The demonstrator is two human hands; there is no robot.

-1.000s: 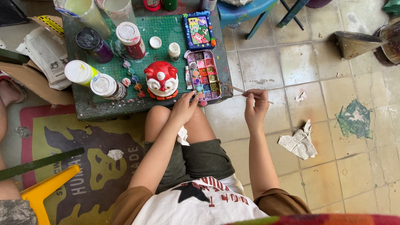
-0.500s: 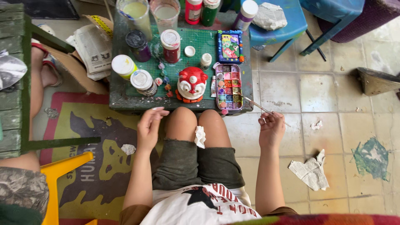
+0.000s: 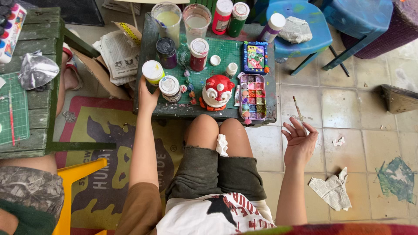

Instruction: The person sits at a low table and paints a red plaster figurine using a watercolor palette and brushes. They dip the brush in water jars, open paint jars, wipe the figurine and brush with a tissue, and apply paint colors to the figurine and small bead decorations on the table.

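My left hand (image 3: 148, 96) rests at the near-left edge of the worktop (image 3: 183, 109), fingers curled against the yellow-sided paint jar (image 3: 153, 72); whether they fully grip it I cannot tell. My right hand (image 3: 299, 143) is off the worktop, out over the tiled floor (image 3: 348, 109), palm up, fingers loosely spread. A single paintbrush (image 3: 298, 112) is held between thumb and fingertips.

Paintbrush orientation: long axis runs near-vertical in the view, one end pointing away from me and slightly left toward the worktop, the other end at my fingers. Which end carries the bristles is too small to tell.

Count on the worktop:
- Wide paint jars with white lids: three, plus one dark-lidded jar (image 3: 166, 51).
- Clear cups of cloudy water: two, at the far edge.
- Tall bottles: three, at the far right edge.
- Red-and-white figurine (image 3: 217, 91): one, upright, near centre front.
- Watercolour palette (image 3: 253, 96): one, just right of the figurine, long axis front-to-back.
- Small painted panel (image 3: 255, 57): one, behind the palette.

One crumpled tissue (image 3: 222, 145) lies between my knees.
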